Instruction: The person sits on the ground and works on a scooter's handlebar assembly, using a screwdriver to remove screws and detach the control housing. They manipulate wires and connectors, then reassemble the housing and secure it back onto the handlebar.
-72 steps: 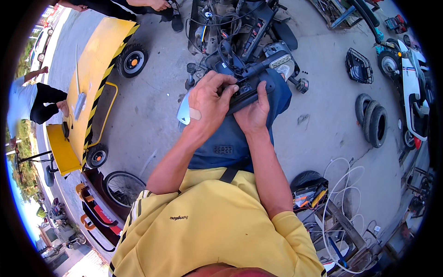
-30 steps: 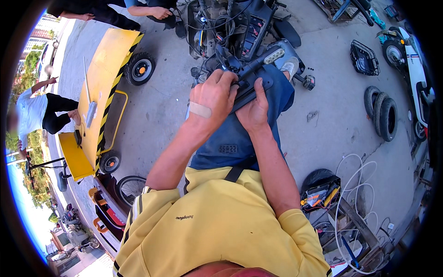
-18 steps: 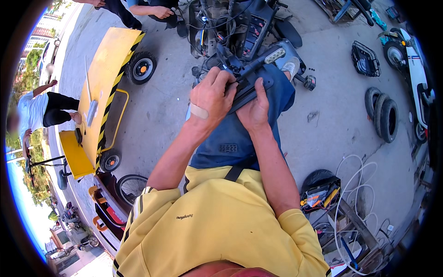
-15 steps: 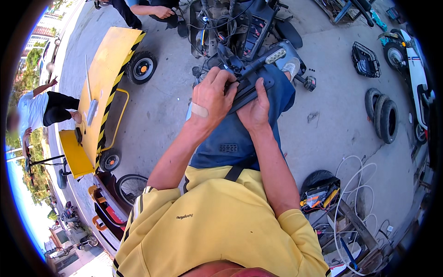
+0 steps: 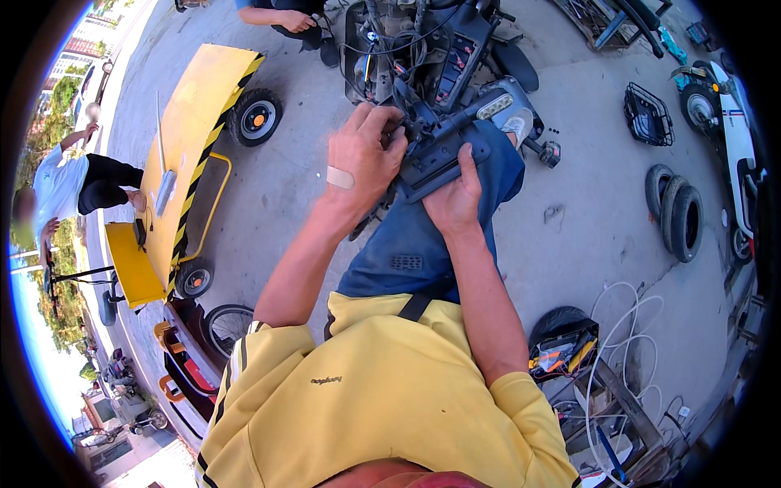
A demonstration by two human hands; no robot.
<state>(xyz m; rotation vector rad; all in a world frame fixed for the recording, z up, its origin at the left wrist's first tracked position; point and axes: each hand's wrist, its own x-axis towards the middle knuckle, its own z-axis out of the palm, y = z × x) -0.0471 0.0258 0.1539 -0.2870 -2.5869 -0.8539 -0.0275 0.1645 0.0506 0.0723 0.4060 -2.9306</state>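
Note:
My right hand (image 5: pixel 454 195) grips the lower edge of a black plastic panel (image 5: pixel 438 169), thumb on top, and the panel rests over my blue-trousered thigh. At the panel's left end my left hand (image 5: pixel 362 150), with an adhesive bandage on its wrist side, is closed, thumb and fingers pinched together. Whatever lies between those fingertips is hidden. Just beyond the panel stands a partly stripped scooter (image 5: pixel 455 61) with bare cables and dark parts. A light unit with a clear lens (image 5: pixel 494 106) sits at the panel's upper right.
On the left stands a yellow flatbed cart (image 5: pixel 191 114) with black wheels; a person (image 5: pixel 61 191) is beside it. Another person's hand (image 5: pixel 297 22) shows at the top. To the right are a black basket (image 5: pixel 647 115) and tires (image 5: pixel 686 224). A tool bag (image 5: pixel 563 351) lies lower right.
My left hand has shifted slightly left and up, away from the panel's middle. The panel has tilted, so more of its broad face shows. My right hand keeps its hold.

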